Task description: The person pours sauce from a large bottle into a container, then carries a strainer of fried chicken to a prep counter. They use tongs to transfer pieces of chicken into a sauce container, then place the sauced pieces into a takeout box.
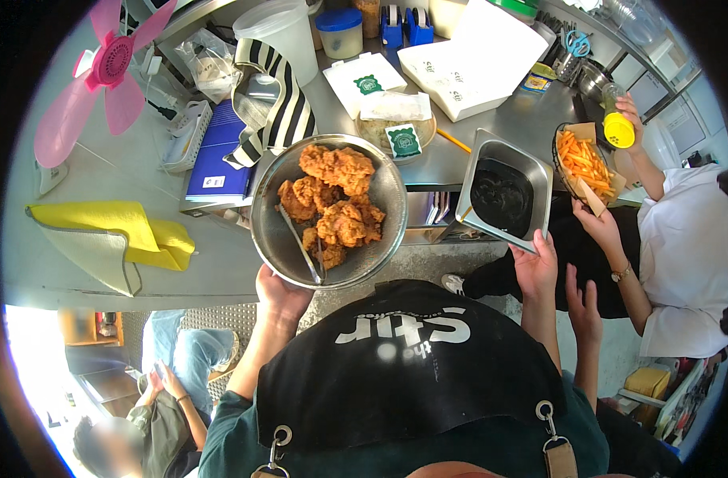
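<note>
My left hand [282, 294] grips the near rim of a round metal bowl [267, 239]. Several pieces of fried chicken [346, 224] lie inside it, with metal tongs [301, 245] resting among them. On the other side, my right hand [536, 266] holds the near end of a rectangular stainless steel food pan [542, 179]. Dark sauce [501, 194] covers the pan's bottom, and a thin yellow-brown stick shows at its left rim. Both vessels are held out in front of my black apron [400, 370], at the edge of the steel counter [432, 173].
A co-worker at right holds a wire basket of fries [582, 164] and a yellow-capped shaker [619, 130]. Another person's hand [584, 308] is beside my right forearm. Paper boxes [459, 71], a striped cloth [286, 101], a pink fan [113, 60] and a yellow cloth [119, 224] surround the workspace.
</note>
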